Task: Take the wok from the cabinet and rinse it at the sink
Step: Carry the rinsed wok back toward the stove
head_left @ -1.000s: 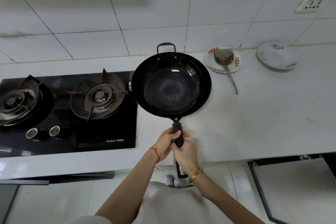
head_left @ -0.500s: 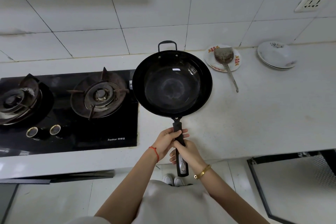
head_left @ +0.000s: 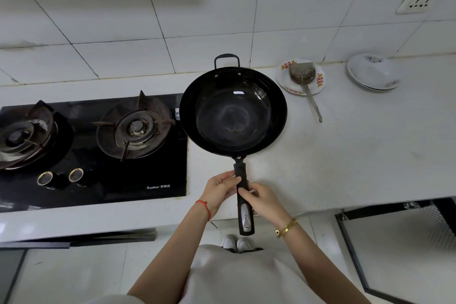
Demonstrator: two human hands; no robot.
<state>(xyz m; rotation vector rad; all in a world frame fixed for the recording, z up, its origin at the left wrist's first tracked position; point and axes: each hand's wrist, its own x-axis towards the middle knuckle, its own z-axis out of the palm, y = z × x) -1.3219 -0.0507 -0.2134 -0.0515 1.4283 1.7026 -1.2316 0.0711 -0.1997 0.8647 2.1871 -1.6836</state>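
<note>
Now a black wok is seen over the white bench, just right of the black glass gas hob; its left rim overlaps the hob's right edge in this view. Whether the pan's base touches the bench cannot be told. The pan is turned open side up and looks empty, with a pale ring on its bottom. Its small loop handle points toward the tiled wall, while the long black handle reaches back past the bench edge toward the person.

The long handle is touched by both hands. The grip of the left hand is loose, the fingertips laid against the handle's left side near its upper part. The grip of the right hand is likewise light, the fingers pinching the handle from the right, slightly lower. A red string is worn on the left wrist and a gold bangle on the right.

Two burners are set in the hob, with two knobs in front. Behind the wok to the right, a metal spatula is laid on a patterned plate, its handle trailing onto the bench. Farther right, white dishes are stacked near the wall, under a wall socket.
</note>
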